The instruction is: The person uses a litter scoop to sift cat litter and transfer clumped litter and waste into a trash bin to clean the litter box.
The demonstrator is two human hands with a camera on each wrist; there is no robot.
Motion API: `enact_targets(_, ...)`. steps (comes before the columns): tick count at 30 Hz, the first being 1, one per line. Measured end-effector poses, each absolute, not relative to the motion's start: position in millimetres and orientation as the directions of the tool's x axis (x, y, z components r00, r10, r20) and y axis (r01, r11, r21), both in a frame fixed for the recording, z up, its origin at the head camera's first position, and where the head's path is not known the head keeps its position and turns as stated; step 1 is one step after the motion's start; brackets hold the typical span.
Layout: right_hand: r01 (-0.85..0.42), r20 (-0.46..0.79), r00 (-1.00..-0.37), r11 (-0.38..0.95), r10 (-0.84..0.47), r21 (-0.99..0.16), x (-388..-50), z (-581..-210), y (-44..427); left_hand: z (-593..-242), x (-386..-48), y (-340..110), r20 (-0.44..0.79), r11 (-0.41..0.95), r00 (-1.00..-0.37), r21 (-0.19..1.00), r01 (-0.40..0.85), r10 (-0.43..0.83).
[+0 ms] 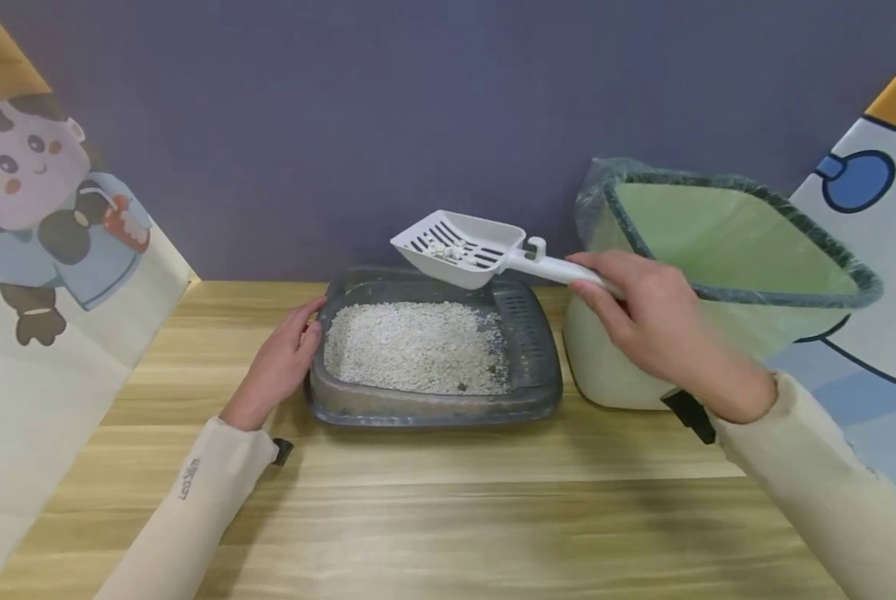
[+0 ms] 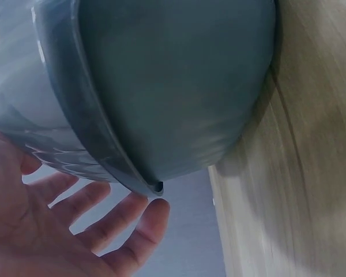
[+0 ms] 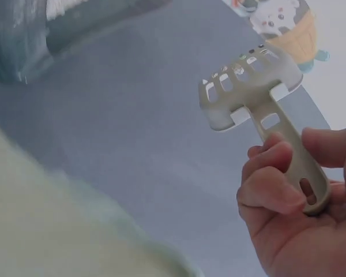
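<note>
A white slotted litter scoop [image 1: 458,246] is held by its handle in my right hand [image 1: 646,312], above the back right of the grey litter box [image 1: 432,408]. Several pale clumps [image 1: 451,250] lie in its bowl. In the right wrist view, the fingers curl round the scoop's handle [image 3: 300,167]. My left hand [image 1: 282,362] rests against the box's left rim; in the left wrist view its fingers [image 2: 118,222] are mostly straight along the rim. Whitish granular litter [image 1: 417,346] covers the box floor, with a small dark bit near the front right.
A pale green bin [image 1: 620,367] with a clear bag folded over its rim stands right of the box, partly behind my right hand. Both sit on a wood-grain table [image 1: 432,517]. A purple-grey wall [image 1: 342,125] rises behind, with cartoon-printed panels [image 1: 65,208] at the sides.
</note>
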State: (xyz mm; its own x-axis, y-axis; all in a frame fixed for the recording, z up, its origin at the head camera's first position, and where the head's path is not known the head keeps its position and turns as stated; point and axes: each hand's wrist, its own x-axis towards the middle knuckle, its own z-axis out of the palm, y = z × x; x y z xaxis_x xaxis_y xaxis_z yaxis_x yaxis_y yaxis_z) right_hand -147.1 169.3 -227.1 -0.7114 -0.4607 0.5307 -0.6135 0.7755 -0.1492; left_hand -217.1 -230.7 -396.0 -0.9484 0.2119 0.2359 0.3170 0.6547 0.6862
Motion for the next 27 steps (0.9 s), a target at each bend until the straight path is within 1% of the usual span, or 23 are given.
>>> enact_targets(4,-0.547,0.498,-0.753,0.829,-0.429,-0.113,-138,-202,179,-399,-217,-232,0.237,0.654,-0.948,0.686,0.318,0.213)
enact_targets(6,-0.520,0.501,-0.761,0.849,-0.412,-0.092,-134,-193,187,-400,-218,-232,0.238,0.654,-0.947,0.685,0.321,0.215)
enact_targets(9,-0.452,0.534,-0.770,0.890,-0.350,-0.069,-129,-180,202,-400,-218,-233,0.239,0.656,-0.946,0.681,0.325,0.220)
enact_targets(11,-0.385,0.568,-0.775,0.920,-0.277,-0.076,-126,-172,217,-399,-218,-233,0.243,0.657,-0.944,0.678,0.331,0.225)
enact_targets(13,-0.290,0.590,-0.790,0.950,-0.167,-0.120,-125,-165,233,-398,-217,-233,0.248,0.658,-0.942,0.673,0.337,0.228)
enact_targets(15,-0.207,0.601,-0.798,0.958,-0.047,-0.199,-126,-161,250,-397,-217,-233,0.251,0.659,-0.940,0.671,0.340,0.230)
enact_targets(18,-0.107,0.597,-0.792,0.936,0.125,-0.336,-129,-162,273,-397,-217,-232,0.251,0.657,-0.940,0.672,0.342,0.232)
enact_targets(20,-0.044,0.573,-0.793,0.918,0.208,-0.394,-131,-166,285,-398,-217,-233,0.247,0.658,-0.941,0.672,0.339,0.232)
enact_targets(24,0.080,0.526,-0.797,0.914,0.298,-0.398,-132,-176,305,-398,-217,-233,0.239,0.661,-0.943,0.673,0.332,0.230)
enact_targets(26,0.104,0.509,-0.803,0.913,0.311,-0.394,-130,-181,314,-397,-217,-233,0.239,0.661,-0.943,0.673,0.332,0.230)
enact_targets(27,0.093,0.523,-0.797,0.917,0.303,-0.389,-130,-184,318,-397,-217,-233,0.240,0.660,-0.943,0.673,0.332,0.230)
